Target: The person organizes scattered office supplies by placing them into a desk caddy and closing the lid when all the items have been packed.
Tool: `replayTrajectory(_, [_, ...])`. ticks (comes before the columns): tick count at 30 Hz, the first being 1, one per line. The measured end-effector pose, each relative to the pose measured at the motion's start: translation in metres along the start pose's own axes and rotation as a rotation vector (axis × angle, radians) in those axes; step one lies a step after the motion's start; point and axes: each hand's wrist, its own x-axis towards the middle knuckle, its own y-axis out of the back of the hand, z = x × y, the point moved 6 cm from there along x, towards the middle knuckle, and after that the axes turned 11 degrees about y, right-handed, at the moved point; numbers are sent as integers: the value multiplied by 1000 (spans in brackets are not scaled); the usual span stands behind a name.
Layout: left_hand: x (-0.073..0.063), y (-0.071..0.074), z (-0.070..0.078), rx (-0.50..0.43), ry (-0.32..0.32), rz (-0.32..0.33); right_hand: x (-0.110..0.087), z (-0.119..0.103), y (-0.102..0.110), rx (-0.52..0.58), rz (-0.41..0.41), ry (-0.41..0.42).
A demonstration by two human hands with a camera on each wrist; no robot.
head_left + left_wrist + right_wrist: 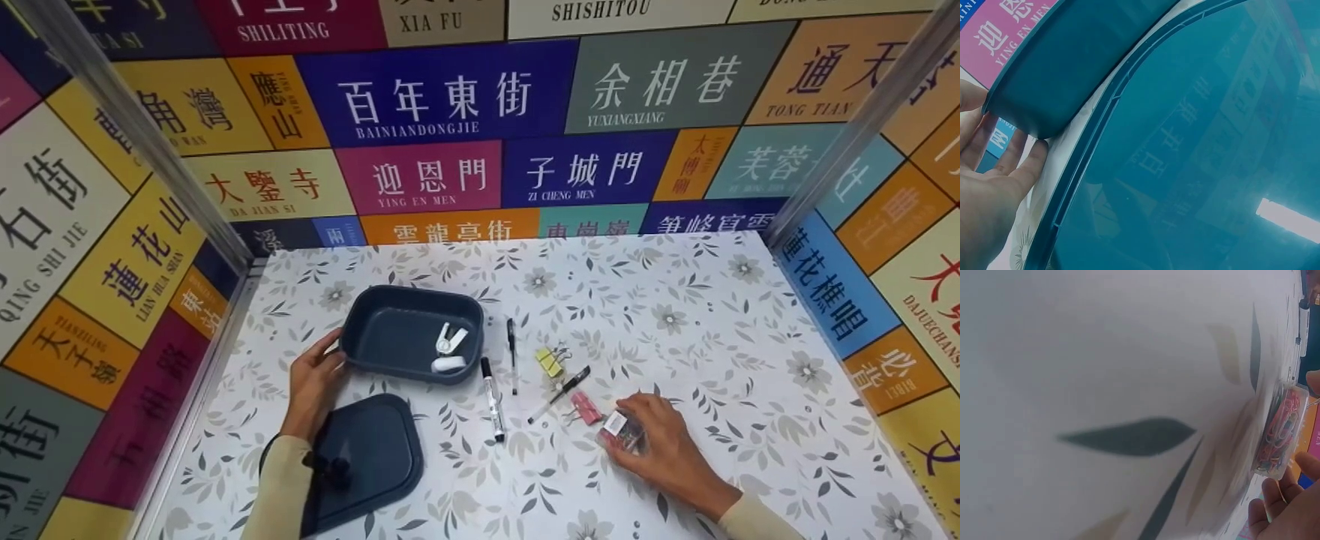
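Right-hand grip (664, 450) closed on clear rectangular plastic paperclip case (1280, 433); likely light, rigid, slick: pinch opposite sides. Left-hand grip (315, 382) holds navy rounded-rectangular box (386, 337) at one end.

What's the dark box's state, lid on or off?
Off: the lid lies on the table beside the box, whose interior is in plain view.

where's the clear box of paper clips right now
In the head view, the clear box of paper clips is right of centre, held in the right hand, to the right of the slanted pen.
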Motion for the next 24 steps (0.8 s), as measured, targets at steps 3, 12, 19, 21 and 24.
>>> replayTrajectory(3, [-1, 0, 1, -7, -2, -8, -1, 1, 1, -19, -12, -14])
replayTrajectory(12, [-1, 0, 0, -38, 9, -19, -6, 3, 0, -57, -5, -34])
replayTrajectory(19, [0, -1, -1, -39, 9, -27, -9, 4, 0, -89, 5, -80])
replayTrajectory(21, [0, -2, -2, -48, 9, -35, -10, 5, -1, -99, 1, -100])
replayTrajectory(24, [-1, -1, -2, -59, 7, -38, -12, 5, -2, -109, -7, -109])
